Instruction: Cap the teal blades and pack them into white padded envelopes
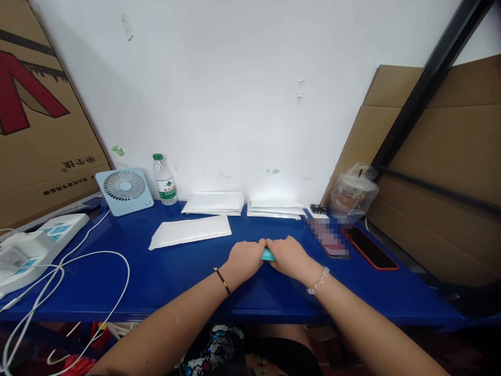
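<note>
My left hand and my right hand meet knuckle to knuckle on the blue table, near its front middle. Both are closed around a small teal object that shows only as a sliver between them; what it is I cannot make out. A ring sits on a left finger, a dark bracelet on the left wrist and a bead bracelet on the right wrist. A single white padded envelope lies flat to the left, beyond my left hand.
Two stacks of white envelopes lie against the wall. A water bottle and pale blue fan stand back left. Power strip and white cables left. Phones and a bagged cup right, before cardboard.
</note>
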`<state>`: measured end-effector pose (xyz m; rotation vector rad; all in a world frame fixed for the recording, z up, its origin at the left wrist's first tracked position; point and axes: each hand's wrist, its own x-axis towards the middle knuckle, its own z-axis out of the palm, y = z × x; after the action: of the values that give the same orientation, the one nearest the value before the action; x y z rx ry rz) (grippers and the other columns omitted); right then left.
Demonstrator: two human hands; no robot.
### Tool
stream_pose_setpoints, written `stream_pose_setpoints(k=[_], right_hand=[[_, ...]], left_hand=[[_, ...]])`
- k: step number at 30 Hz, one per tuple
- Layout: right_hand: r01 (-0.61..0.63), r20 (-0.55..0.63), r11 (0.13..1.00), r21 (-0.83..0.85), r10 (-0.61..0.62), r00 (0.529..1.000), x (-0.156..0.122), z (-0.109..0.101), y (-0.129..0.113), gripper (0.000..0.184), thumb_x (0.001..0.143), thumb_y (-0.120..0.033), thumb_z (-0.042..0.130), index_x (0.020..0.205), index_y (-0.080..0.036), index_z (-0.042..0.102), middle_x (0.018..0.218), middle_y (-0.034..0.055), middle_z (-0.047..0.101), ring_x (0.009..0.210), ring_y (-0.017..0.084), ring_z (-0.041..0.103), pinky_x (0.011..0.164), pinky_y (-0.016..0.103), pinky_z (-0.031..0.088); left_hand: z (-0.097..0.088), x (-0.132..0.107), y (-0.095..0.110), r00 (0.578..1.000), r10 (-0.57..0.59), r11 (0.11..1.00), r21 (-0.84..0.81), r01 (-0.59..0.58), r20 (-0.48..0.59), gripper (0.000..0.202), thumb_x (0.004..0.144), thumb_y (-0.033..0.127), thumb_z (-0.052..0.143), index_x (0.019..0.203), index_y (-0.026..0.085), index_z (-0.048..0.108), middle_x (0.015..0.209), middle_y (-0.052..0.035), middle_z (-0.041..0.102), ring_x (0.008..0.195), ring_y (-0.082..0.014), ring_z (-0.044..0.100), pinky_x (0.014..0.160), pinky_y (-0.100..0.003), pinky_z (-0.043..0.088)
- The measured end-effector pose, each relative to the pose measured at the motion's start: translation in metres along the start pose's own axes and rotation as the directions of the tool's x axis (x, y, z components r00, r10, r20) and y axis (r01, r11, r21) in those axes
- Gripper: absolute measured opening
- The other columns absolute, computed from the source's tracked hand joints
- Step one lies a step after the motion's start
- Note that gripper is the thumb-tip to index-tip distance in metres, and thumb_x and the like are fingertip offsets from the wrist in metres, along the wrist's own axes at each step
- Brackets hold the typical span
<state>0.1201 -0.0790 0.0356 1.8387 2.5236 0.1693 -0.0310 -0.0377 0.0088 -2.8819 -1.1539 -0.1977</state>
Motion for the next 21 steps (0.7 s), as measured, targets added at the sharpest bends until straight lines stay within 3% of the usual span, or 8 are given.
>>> stream_pose_setpoints(k=[3, 5, 8, 10, 12, 17, 19, 21], right_hand=[[-0.020, -0.008, 1.000, -0.005, 0.020, 1.000, 0.000, 0.008, 0.007, 0.015, 0.084, -0.027, 0.053, 0.097, -0.019, 0.056, 0.084, 0.0093, 0.069, 0.073, 0.024, 0.065, 0.061, 0.029, 0.039], [-0.056, -0.006, 0.998, 0.009, 0.056, 0.998, -0.002, 0.013, 0.018, 0.014, 0.086, -0.030, 0.051, 0.094, -0.020, 0.056, 0.080, 0.0082, 0.069, 0.069, 0.024, 0.065, 0.055, 0.027, 0.036], [-0.124, 0.018, 0.983, 0.133, 0.122, 0.992, -0.007, 0.018, 0.037, 0.018, 0.088, -0.037, 0.048, 0.087, -0.021, 0.056, 0.076, 0.0067, 0.067, 0.063, 0.021, 0.063, 0.050, 0.025, 0.032], [-0.148, 0.024, 0.955, 0.259, 0.147, 0.989, -0.009, 0.019, 0.046, 0.023, 0.089, -0.042, 0.045, 0.082, -0.021, 0.054, 0.073, 0.0052, 0.065, 0.060, 0.019, 0.060, 0.048, 0.024, 0.031], [-0.152, 0.008, 0.918, 0.365, 0.160, 0.987, -0.010, 0.021, 0.051, 0.027, 0.089, -0.044, 0.044, 0.077, -0.021, 0.052, 0.070, 0.0037, 0.063, 0.059, 0.018, 0.058, 0.048, 0.023, 0.031], [-0.137, -0.055, 0.850, 0.509, 0.191, 0.980, -0.009, 0.024, 0.051, 0.030, 0.088, -0.047, 0.044, 0.072, -0.021, 0.048, 0.065, 0.0006, 0.058, 0.057, 0.016, 0.054, 0.049, 0.024, 0.031], [-0.131, -0.068, 0.818, 0.560, 0.203, 0.977, -0.009, 0.023, 0.051, 0.033, 0.088, -0.050, 0.043, 0.073, -0.021, 0.048, 0.064, -0.0002, 0.056, 0.056, 0.016, 0.052, 0.049, 0.024, 0.030], [-0.121, -0.078, 0.787, 0.604, 0.210, 0.975, -0.009, 0.019, 0.053, 0.036, 0.088, -0.053, 0.040, 0.074, -0.020, 0.049, 0.064, -0.0007, 0.054, 0.054, 0.015, 0.049, 0.048, 0.024, 0.030]], left_hand=[[-0.009, 0.000, -0.020, 0.997, 0.076, 0.995, -0.058, -0.078, -0.026, 0.039, 0.078, 0.038, 0.058, 0.112, 0.021, 0.049, 0.098, -0.0080, 0.066, 0.091, -0.0245, 0.062, 0.078, -0.034, 0.047], [-0.017, -0.003, -0.052, 0.993, 0.102, 0.989, -0.103, -0.108, -0.058, 0.077, 0.062, 0.053, 0.071, 0.126, 0.022, 0.043, 0.122, -0.0113, 0.057, 0.113, -0.0278, 0.053, 0.092, -0.036, 0.043], [-0.026, -0.009, -0.118, 0.980, -0.199, 0.980, -0.015, 0.199, -0.005, 0.106, 0.050, 0.061, 0.074, 0.138, 0.019, 0.033, 0.145, -0.0194, 0.032, 0.134, -0.0398, 0.024, 0.104, -0.051, 0.028], [-0.030, -0.013, -0.159, 0.904, -0.408, 0.913, 0.046, 0.406, 0.127, 0.119, 0.045, 0.066, 0.073, 0.143, 0.019, 0.025, 0.149, -0.0215, 0.021, 0.136, -0.0457, 0.012, 0.101, -0.062, 0.022], [-0.031, -0.017, -0.186, 0.858, -0.459, 0.887, 0.068, 0.456, 0.233, 0.123, 0.045, 0.068, 0.070, 0.145, 0.018, 0.019, 0.147, -0.0224, 0.026, 0.136, -0.0452, 0.015, 0.100, -0.064, 0.021], [-0.037, -0.021, -0.188, 0.946, -0.257, 0.955, -0.096, 0.280, 0.199, 0.086, 0.060, 0.051, 0.066, 0.135, 0.018, 0.040, 0.123, -0.0155, 0.058, 0.110, -0.0328, 0.055, 0.094, -0.042, 0.040], [-0.044, -0.018, -0.174, 0.976, -0.214, 0.932, -0.290, 0.218, 0.046, 0.069, 0.063, 0.046, 0.065, 0.126, 0.019, 0.051, 0.114, -0.0110, 0.064, 0.103, -0.0300, 0.059, 0.091, -0.038, 0.043], [-0.055, -0.014, -0.157, 0.945, -0.270, 0.792, -0.601, 0.108, -0.186, 0.060, 0.067, 0.044, 0.063, 0.119, 0.018, 0.054, 0.114, -0.0100, 0.063, 0.105, -0.0292, 0.058, 0.093, -0.038, 0.042]])
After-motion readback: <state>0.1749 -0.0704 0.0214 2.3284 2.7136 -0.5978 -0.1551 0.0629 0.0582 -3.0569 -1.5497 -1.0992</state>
